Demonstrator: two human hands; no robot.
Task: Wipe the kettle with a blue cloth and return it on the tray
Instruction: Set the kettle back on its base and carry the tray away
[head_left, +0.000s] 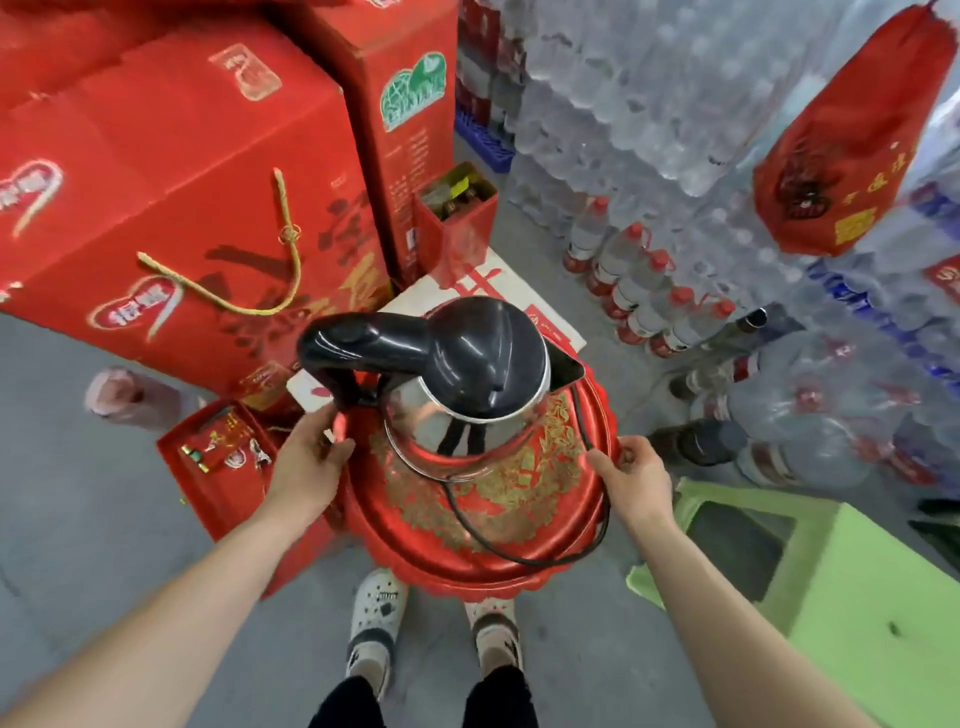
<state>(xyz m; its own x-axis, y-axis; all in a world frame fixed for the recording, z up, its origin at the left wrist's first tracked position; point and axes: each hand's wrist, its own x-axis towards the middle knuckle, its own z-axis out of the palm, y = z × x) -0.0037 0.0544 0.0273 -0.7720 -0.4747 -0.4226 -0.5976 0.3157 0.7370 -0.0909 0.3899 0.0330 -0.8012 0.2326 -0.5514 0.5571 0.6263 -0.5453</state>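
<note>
We hold the tray (498, 525) by its rim, left hand (306, 457) closed at nine o'clock, right hand (636, 475) at three; tilting could slide the kettle (467, 384) off.

Between the left hand (311, 457) and right hand (636, 473), the kettle (457, 415) has a mirror-polished metal body and a glossy black plastic lid and handle. The tray (467, 530) gripped at both rims looks like glossy red plastic with gold print. A smooth black rubbery cord (519, 556) lies on it. Beyond the left hand, the boxes (171, 182) are printed red cardboard with a faint sheen. Right of the right hand, the stool (841, 566) is matt green plastic.
</note>
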